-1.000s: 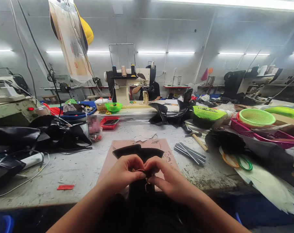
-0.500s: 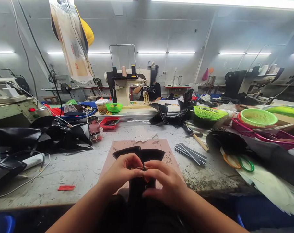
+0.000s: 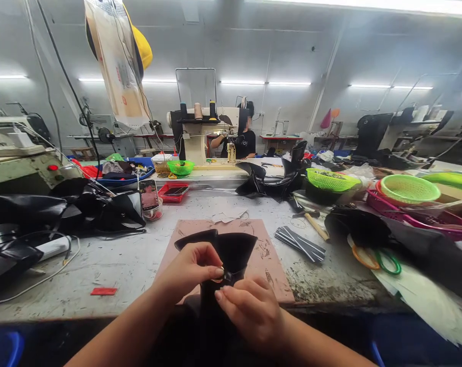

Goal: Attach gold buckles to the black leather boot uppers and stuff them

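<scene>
A black leather piece fans out above my hands, lifted over a brown cutting mat at the table's front edge. My left hand pinches the leather's narrow middle, with a small ring-like fitting showing at its fingertips. My right hand is curled just below and to the right, fingers closed on the lower part of the same piece. The rest of the leather hangs down towards my lap, hidden behind my hands.
Black strips and a hammer lie right of the mat. Green baskets and pink trays crowd the right side. Black leather heaps, a phone and a cable sit left. A person works at a sewing machine behind.
The leather's flared top has been gathered narrower and lifted. My right hand has slid down and towards me; my left hand keeps its pinch in the middle.
</scene>
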Demonstrator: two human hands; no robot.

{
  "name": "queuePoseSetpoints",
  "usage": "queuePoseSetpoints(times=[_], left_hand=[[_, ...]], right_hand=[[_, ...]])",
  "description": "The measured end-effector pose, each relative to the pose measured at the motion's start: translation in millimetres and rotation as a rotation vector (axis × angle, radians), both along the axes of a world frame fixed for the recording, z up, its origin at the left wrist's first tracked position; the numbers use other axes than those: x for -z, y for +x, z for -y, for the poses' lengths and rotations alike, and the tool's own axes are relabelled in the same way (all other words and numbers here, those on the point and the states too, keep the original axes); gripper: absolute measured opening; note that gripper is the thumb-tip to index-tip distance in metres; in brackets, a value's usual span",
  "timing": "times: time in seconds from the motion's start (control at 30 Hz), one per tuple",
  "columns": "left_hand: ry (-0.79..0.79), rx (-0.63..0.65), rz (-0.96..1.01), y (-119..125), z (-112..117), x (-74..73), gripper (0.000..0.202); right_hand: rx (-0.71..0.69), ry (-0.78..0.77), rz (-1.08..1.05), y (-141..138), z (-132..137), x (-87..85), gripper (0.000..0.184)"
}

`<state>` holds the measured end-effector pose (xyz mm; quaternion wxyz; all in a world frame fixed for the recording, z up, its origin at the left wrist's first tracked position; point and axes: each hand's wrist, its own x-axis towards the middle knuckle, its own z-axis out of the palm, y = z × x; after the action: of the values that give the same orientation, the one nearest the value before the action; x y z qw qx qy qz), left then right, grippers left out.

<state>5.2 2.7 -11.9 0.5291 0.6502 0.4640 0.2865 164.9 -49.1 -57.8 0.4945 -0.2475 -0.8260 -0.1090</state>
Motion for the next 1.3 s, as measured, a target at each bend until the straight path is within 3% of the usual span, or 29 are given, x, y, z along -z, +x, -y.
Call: queuePoseSetpoints(times=[0.1, 0.17, 0.23, 0.3, 0.4, 0.47, 0.77, 1.03, 1.17, 1.3], left_hand=[[-0.003, 0.082, 0.035, -8, -1, -0.2, 0.014], [0.017, 0.124, 0.054, -10, -2, -0.8, 0.015], [0.028, 0.160, 0.064, -11, -3, -1.4, 0.014], [0.030, 0.193, 0.060, -9, -3, -1.9, 0.013], [0.047, 0.225, -0.001, -5, -1, -4.0, 0.011], [0.064, 0.236, -0.065, -3, 1, -7.1, 0.009], [0.164, 0.307, -0.216, -5, 6, -20.8, 0.021], [0.011, 0.211, -0.020, -3, -1, -18.7, 0.023], [-0.054, 0.116, 0.094, -1, 1, -17.2, 0.024], [0.103, -0.008, 0.039, 3, 4, -10.6, 0.017]], right_hand=[[-0.167, -0.151, -0.052, 11, -1, 1.0, 0.015], [-0.198, -0.358, -0.164, 21, -4, -2.3, 0.024], [-0.140, -0.571, -0.155, 29, -8, -8.8, 0.031], [-0.070, -0.722, -0.015, 34, -12, -16.9, 0.026], [-0.018, -0.847, 0.149, 35, -15, -28.3, 0.012], [-0.012, -0.892, 0.188, 34, -16, -34.0, 0.013], [-0.017, -0.849, 0.122, 30, -15, -44.0, 0.016], [-0.151, -0.899, -0.050, 33, -12, -48.4, 0.020], [-0.154, -0.831, -0.168, 27, -12, -39.1, 0.018], [-0.007, -0.784, -0.304, 14, -11, -20.8, 0.018]])
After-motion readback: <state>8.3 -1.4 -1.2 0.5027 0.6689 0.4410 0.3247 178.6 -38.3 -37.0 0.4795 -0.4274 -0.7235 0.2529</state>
